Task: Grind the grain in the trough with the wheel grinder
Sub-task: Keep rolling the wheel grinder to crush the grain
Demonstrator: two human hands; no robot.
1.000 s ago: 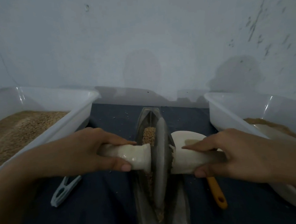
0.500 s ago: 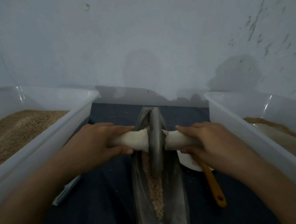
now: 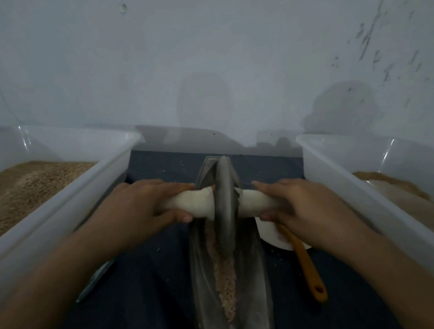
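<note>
Two hands work one wheel grinder (image 3: pixel 224 206): the left hand (image 3: pixel 135 212) curls round the pale handle (image 3: pixel 187 203) on its side of the grey disc, and the right hand (image 3: pixel 302 206) curls round the matching handle on the other side, each grip closed tight on its stub. One long metal trough (image 3: pixel 253 280) lies lengthwise between the forearms, and the disc stands upright in it toward the far end, level with both grips. One strip of crushed grain (image 3: pixel 225 277) runs along the trough floor from the disc back toward the person. Two clear plastic tubs flank the trough: the left tub (image 3: pixel 63 205) heaped with brown grain, the right tub (image 3: pixel 372 189) holding a lower tan heap. One orange-handled tool (image 3: pixel 306 267) lies beside the trough under the right wrist, its head on what may be a white dish (image 3: pixel 270 232). One pale clip (image 3: pixel 94 281) shows under the left forearm. Everything rests on a dark blue desk (image 3: pixel 149 303) against a scuffed pale wall (image 3: pixel 200 59); the light is dim.
</note>
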